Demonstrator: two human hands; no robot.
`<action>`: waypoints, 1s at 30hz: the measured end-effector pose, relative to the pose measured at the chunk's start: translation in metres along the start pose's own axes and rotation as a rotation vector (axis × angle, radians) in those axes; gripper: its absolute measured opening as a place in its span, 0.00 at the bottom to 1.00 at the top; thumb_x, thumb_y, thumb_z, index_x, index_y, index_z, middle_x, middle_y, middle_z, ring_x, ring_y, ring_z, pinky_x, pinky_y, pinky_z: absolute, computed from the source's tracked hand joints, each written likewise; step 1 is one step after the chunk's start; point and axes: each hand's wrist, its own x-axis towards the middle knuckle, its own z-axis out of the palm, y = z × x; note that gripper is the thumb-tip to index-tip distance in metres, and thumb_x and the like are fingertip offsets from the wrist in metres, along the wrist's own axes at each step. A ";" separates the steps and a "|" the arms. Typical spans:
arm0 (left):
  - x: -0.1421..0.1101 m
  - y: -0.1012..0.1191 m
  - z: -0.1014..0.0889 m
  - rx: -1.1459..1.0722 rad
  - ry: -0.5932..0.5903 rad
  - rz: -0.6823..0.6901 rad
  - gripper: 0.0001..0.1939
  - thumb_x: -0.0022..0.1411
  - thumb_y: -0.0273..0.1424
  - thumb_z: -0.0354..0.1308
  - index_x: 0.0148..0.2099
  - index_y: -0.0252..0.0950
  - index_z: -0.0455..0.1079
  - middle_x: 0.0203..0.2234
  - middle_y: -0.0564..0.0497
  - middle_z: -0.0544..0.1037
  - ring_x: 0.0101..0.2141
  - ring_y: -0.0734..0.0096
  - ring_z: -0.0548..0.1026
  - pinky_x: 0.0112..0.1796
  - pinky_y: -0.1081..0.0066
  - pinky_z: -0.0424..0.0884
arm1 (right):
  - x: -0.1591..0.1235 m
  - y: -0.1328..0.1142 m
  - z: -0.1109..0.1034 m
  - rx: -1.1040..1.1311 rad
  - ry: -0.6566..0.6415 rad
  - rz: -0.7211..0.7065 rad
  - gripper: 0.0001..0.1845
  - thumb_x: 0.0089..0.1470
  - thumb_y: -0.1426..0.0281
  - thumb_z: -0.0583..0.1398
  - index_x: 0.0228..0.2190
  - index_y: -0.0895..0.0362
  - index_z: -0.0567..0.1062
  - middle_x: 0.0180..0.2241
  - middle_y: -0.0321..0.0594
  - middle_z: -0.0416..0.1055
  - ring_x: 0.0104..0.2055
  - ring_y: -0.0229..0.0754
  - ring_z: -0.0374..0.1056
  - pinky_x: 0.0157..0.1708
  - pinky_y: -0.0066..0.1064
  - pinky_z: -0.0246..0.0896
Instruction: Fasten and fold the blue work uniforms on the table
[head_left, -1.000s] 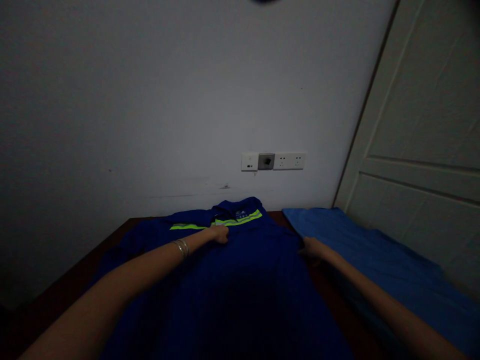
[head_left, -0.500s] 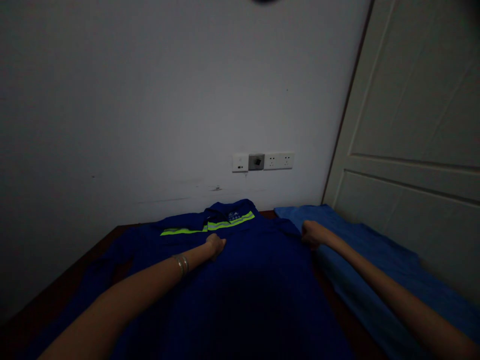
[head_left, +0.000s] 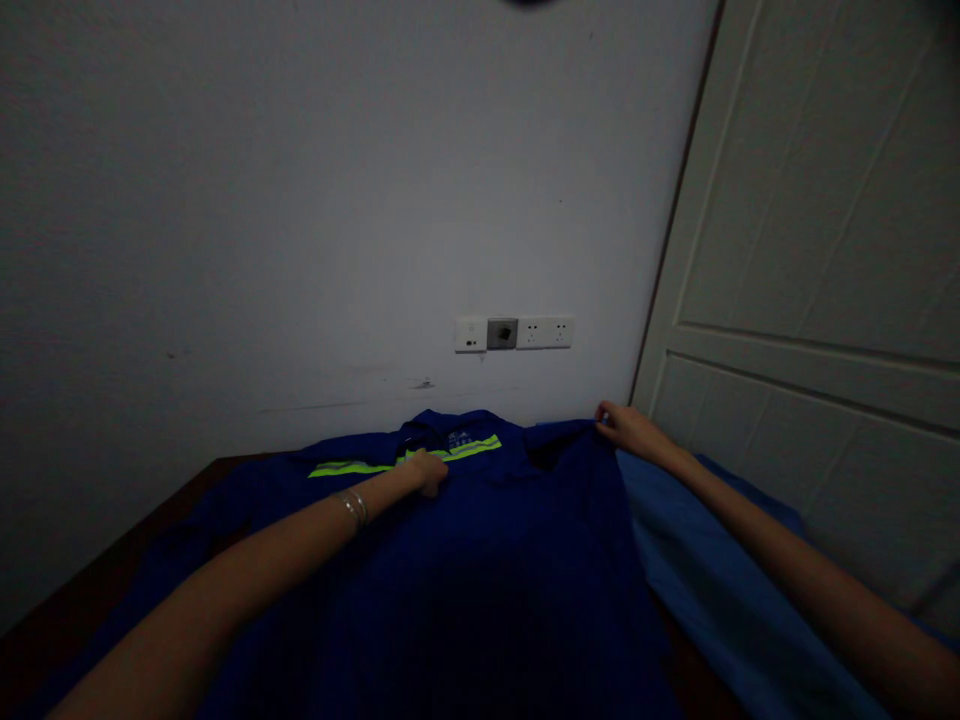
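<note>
We count one dark red surface (head_left: pixel 176 495), left edge showing, wall (head_left: pixel 337 200) closing off the back edge. One blue jacket (head_left: pixel 510 520) spans the middle, up to the back edge. One left hand (head_left: pixel 430 472), closed, gripping jacket's chest. One right hand (head_left: pixel 621 430) pinches its sleeve, raised. One lighter blue cloth (head_left: pixel 686 540) toward right edge; narrow red gap between near front.

Dark blue garment (head_left: pixel 495 530) cut off below, collar print (head_left: pixel 459 438) illegible, door (head_left: pixel 817 220) cropped right
</note>
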 end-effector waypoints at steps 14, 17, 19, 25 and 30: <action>0.065 0.088 -0.080 -0.493 0.464 0.263 0.13 0.56 0.29 0.53 0.42 0.33 0.72 0.35 0.49 0.78 0.37 0.70 0.74 0.40 0.74 0.66 | 0.014 -0.043 0.012 0.581 -0.066 -0.157 0.14 0.46 0.64 0.58 0.34 0.60 0.68 0.30 0.37 0.68 0.26 0.34 0.65 0.26 0.25 0.59; 0.071 0.084 -0.077 -0.502 0.522 0.174 0.10 0.54 0.27 0.52 0.36 0.32 0.74 0.31 0.49 0.78 0.34 0.72 0.73 0.37 0.75 0.66 | -0.005 -0.033 0.028 0.708 -0.138 -0.088 0.27 0.42 0.63 0.61 0.44 0.60 0.64 0.35 0.39 0.68 0.26 0.34 0.65 0.25 0.26 0.61; 0.075 0.079 -0.078 -0.512 0.587 0.111 0.10 0.53 0.27 0.53 0.36 0.33 0.74 0.31 0.50 0.78 0.33 0.72 0.73 0.36 0.75 0.66 | -0.024 -0.030 0.041 0.669 -0.164 -0.054 0.34 0.40 0.64 0.62 0.49 0.61 0.61 0.38 0.41 0.68 0.28 0.35 0.66 0.27 0.27 0.61; 0.080 0.066 -0.079 -0.500 0.740 -0.044 0.09 0.53 0.29 0.52 0.35 0.33 0.73 0.29 0.49 0.77 0.32 0.70 0.72 0.36 0.73 0.65 | -0.089 -0.028 0.063 0.403 -0.347 -0.021 0.22 0.40 0.64 0.62 0.39 0.62 0.72 0.30 0.40 0.72 0.30 0.41 0.67 0.28 0.28 0.59; 0.079 0.063 -0.076 -0.485 0.736 -0.147 0.08 0.55 0.29 0.52 0.35 0.35 0.72 0.30 0.49 0.77 0.33 0.69 0.72 0.38 0.72 0.64 | -0.111 -0.023 0.065 0.437 -0.440 -0.049 0.11 0.43 0.68 0.58 0.30 0.59 0.76 0.25 0.35 0.73 0.27 0.39 0.66 0.26 0.26 0.58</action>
